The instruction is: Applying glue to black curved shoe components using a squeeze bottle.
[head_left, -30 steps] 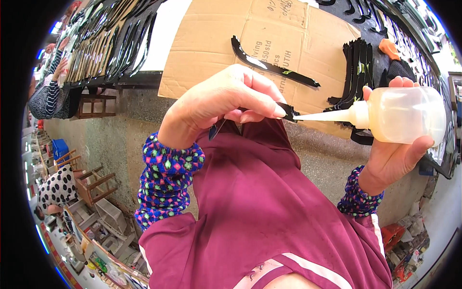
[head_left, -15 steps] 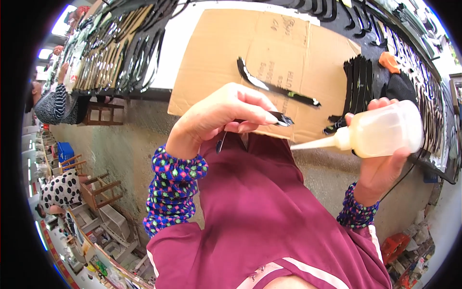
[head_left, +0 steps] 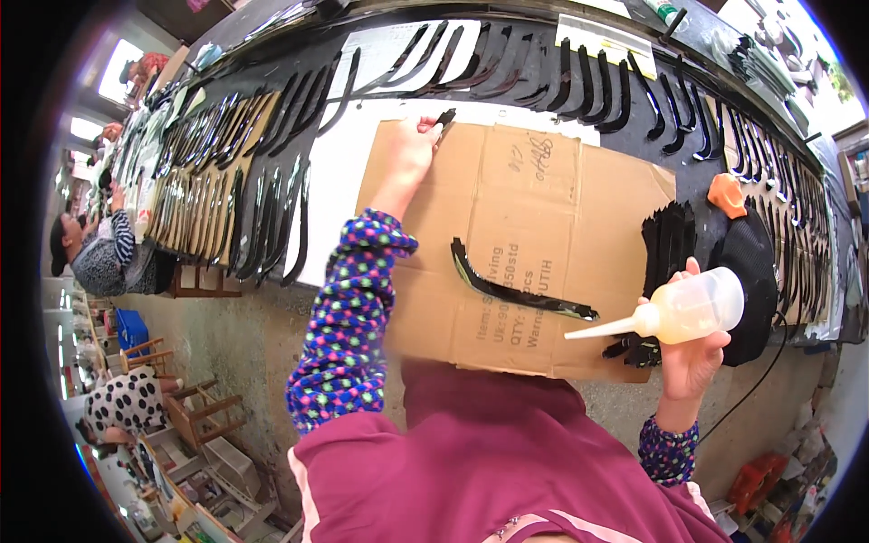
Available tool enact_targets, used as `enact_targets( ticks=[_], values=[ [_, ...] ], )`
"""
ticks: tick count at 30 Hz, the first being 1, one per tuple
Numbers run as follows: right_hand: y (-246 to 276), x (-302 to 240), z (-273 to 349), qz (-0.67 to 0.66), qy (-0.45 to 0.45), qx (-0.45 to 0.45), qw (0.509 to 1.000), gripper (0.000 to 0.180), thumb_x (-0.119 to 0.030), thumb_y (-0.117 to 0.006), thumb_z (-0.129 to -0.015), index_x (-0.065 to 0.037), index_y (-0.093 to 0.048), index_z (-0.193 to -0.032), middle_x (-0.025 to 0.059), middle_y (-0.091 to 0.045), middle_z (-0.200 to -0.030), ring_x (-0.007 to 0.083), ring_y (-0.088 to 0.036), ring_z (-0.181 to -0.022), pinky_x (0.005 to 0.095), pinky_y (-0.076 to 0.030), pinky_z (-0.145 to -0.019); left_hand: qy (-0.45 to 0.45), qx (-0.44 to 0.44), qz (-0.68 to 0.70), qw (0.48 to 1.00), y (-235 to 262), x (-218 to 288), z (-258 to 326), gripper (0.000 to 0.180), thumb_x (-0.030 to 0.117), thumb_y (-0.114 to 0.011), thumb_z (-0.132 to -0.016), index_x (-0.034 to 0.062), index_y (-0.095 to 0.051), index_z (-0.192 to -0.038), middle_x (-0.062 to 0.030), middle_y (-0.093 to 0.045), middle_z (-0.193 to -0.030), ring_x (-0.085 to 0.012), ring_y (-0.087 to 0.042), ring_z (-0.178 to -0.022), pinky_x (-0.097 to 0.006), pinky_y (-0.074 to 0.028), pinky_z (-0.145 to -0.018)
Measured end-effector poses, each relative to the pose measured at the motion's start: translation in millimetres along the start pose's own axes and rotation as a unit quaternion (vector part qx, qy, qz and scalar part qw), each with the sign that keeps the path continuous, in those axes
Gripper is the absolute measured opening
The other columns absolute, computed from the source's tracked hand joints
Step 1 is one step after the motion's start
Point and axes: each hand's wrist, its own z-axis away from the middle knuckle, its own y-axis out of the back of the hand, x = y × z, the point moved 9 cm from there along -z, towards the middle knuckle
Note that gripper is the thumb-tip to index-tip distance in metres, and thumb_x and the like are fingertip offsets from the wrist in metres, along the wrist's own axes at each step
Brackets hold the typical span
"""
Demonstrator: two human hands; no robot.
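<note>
My left hand [head_left: 414, 152] is stretched far out over the upper left corner of a cardboard sheet [head_left: 561, 208]. Its fingers pinch a short black strip [head_left: 446, 117], of which only one end shows. My right hand [head_left: 690, 362] grips a translucent squeeze bottle [head_left: 704, 304] with pale yellow liquid inside, its thin nozzle pointing left over the cardboard. A curved black strip [head_left: 520, 295] lies across the middle of the sheet, left of the nozzle tip. Beside the bottle, at the sheet's right edge, sits a stack of black strips [head_left: 668, 237].
Many curved black strips [head_left: 615, 95] lie in rows along the dark worktable [head_left: 534, 54]. An orange object [head_left: 727, 195] rests by a black cloth-like item [head_left: 748, 258] at the right. A black cord hangs there. Another person [head_left: 104, 249] sits far left near a wooden stool [head_left: 204, 281].
My left hand has moved from near my body to the cardboard's far left corner, still with a black strip. My right hand with the bottle has shifted slightly; the view has tilted up.
</note>
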Motion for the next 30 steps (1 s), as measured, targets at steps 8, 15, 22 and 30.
enact_targets(
  ticks=[8,15,22,30],
  values=[
    [12,-5,-4,-0.009,-0.023,0.065,0.998,0.088,-0.024,-0.074,-0.068,0.001,-0.02,-0.133,0.0166,-0.03,-0.134,0.0369,-0.02,-0.128,0.0484,-0.015,-0.107,-0.336,0.188,-0.288,0.877,-14,76,48,0.028,0.009,-0.057,-0.077,0.0097,-0.053,-0.105,-0.005,-0.051,-0.103,-0.0269,-0.045,-0.098,-0.041,-0.034,-0.086],
    [43,-39,5,0.039,0.055,0.026,0.997,0.096,-0.034,-0.074,-0.063,-0.005,-0.018,-0.135,0.0104,-0.03,-0.135,0.0307,-0.026,-0.127,0.0501,-0.03,-0.1,-0.354,-0.24,-0.205,0.88,-102,105,218,0.024,0.019,-0.065,-0.072,0.0041,-0.056,-0.089,-0.0096,-0.054,-0.088,-0.0264,-0.05,-0.085,-0.037,-0.042,-0.076],
    [13,-53,18,0.203,0.117,0.003,0.972,0.092,-0.043,-0.073,-0.063,-0.005,-0.026,-0.132,0.0185,-0.028,-0.136,0.0395,-0.026,-0.125,0.0485,-0.027,-0.103,-0.358,-0.132,-0.293,0.877,-131,81,260,0.02,0.019,-0.062,-0.072,0.0097,-0.049,-0.085,-0.0039,-0.048,-0.087,-0.02,-0.045,-0.089,-0.032,-0.034,-0.075],
    [-1,-77,29,0.293,0.185,-0.017,0.938,0.089,-0.054,-0.065,-0.066,-0.005,-0.027,-0.131,0.0192,-0.036,-0.131,0.0391,-0.031,-0.122,0.0505,-0.027,-0.102,-0.107,-0.353,-0.045,0.928,-91,91,258,0.013,0.012,-0.053,-0.084,0.0023,-0.056,-0.092,-0.0108,-0.056,-0.07,-0.0181,-0.054,-0.062,-0.026,-0.042,-0.057]
  ],
)
